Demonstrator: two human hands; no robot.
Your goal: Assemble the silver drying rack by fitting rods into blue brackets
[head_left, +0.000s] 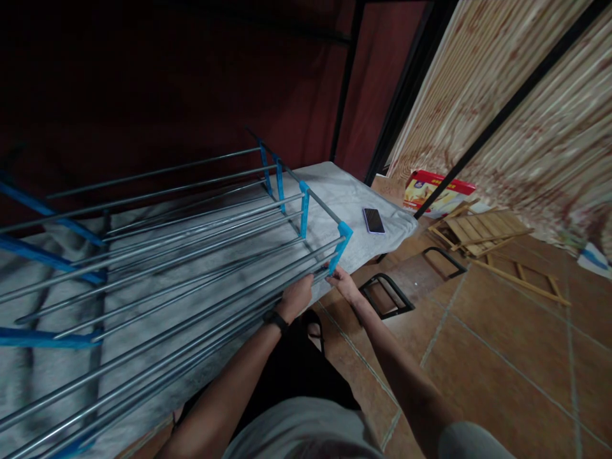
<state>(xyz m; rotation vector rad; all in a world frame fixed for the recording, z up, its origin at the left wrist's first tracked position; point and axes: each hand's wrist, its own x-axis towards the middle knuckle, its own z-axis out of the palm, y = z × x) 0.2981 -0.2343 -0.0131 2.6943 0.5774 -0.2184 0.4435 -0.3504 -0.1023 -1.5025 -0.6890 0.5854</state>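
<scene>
A rack of grey metal tubes [191, 239] joined by blue plastic connectors lies across a grey cloth [344, 191]. My left hand [296, 298], with a dark band on the wrist, is closed around a metal tube close to the rack's near right corner. Just to its right, the fingers of my right hand [342, 282] pinch the lower end of the blue corner connector [340, 247], where the tube meets it. My fingers partly hide that joint, so how far the tube sits inside it cannot be seen.
A phone [373, 220] rests on the cloth to the right of the rack. Beyond it on the tiled floor are a black-framed folding chair [387, 296], a wooden slatted piece [488, 229] and a red and yellow box [437, 191]. A patterned curtain [516, 108] hangs behind.
</scene>
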